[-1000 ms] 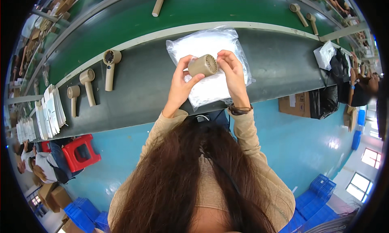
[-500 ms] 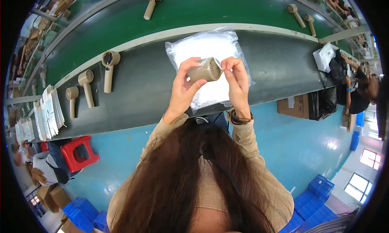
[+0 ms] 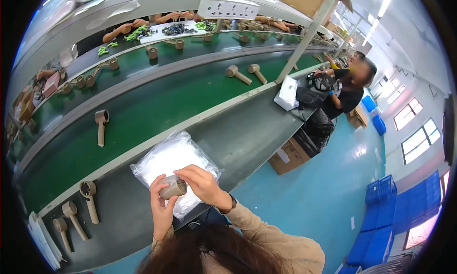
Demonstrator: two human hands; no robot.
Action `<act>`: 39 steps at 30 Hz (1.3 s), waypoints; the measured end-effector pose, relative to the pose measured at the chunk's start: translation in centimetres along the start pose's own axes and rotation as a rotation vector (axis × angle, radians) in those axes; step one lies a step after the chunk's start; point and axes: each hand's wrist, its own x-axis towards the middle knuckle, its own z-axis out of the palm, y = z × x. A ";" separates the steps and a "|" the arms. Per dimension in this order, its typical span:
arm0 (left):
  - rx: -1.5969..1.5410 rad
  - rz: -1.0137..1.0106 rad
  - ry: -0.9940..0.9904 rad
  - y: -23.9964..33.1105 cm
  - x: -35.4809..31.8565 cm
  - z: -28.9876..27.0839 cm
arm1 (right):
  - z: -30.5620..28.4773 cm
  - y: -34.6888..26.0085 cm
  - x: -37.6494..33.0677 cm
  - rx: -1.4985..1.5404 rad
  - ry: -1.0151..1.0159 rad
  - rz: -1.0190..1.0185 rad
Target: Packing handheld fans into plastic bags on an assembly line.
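My left hand [image 3: 161, 202] is closed around the beige head of a handheld fan [image 3: 174, 189], its slotted round grille facing right and toward me. Clear film seems to lie over the fan's upper side. At the upper right rim, the bent fingers of my right hand [image 3: 203, 184] are drawn together; whatever they pinch is too small to make out. The fan's handle does not show. Beneath both hands lies a stack of clear plastic bags [image 3: 159, 152] on the dark worktop [image 3: 233, 140].
Three beige handheld fans, one of them [image 3: 89, 198], lie at left near a stack of white papers [image 3: 45, 240]. Beyond a pale rail runs a green conveyor belt [image 3: 166, 100] carrying more fans. A co-worker [image 3: 350, 86] sits at right, beside a cardboard box [image 3: 289, 156].
My view has swung up and to the right, bringing in the far line and co-workers. My left hand still holds the fan; my right fingers have shifted over its upper rim.
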 end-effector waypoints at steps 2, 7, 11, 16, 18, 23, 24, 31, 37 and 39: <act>-0.019 0.016 -0.004 0.2 0.3 0.4 | 0.0 0.0 -0.3 -0.121 0.084 -0.168; 0.031 0.080 -0.057 0.7 0.9 0.1 | -0.2 0.2 0.1 0.084 0.097 0.035; 0.037 0.032 -0.147 0.6 0.7 -1.1 | -1.4 2.2 -0.5 0.582 -0.191 0.400; 0.093 0.022 -0.196 1.2 -0.1 -1.7 | -3.1 -0.4 -0.3 0.133 -0.193 0.125; 0.127 0.008 -0.178 1.9 -0.7 -1.6 | -2.2 -1.7 -0.6 -0.194 -0.160 -0.037; 0.241 -0.007 -0.009 2.0 -0.7 -0.8 | 0.1 -2.8 -2.2 -0.382 -0.013 -0.272; 0.356 0.027 0.029 1.7 -0.5 -0.9 | 0.7 -3.0 -2.6 -0.392 0.010 -0.284; 0.401 0.209 0.171 1.3 1.7 0.8 | 0.9 -3.6 -1.2 -0.277 0.353 0.080; 0.378 0.192 0.329 0.6 2.1 -0.1 | 2.1 -1.4 -2.9 0.171 0.198 0.304; 0.314 0.199 0.376 -0.3 2.9 -0.9 | 0.7 -3.7 -2.3 0.560 0.165 0.447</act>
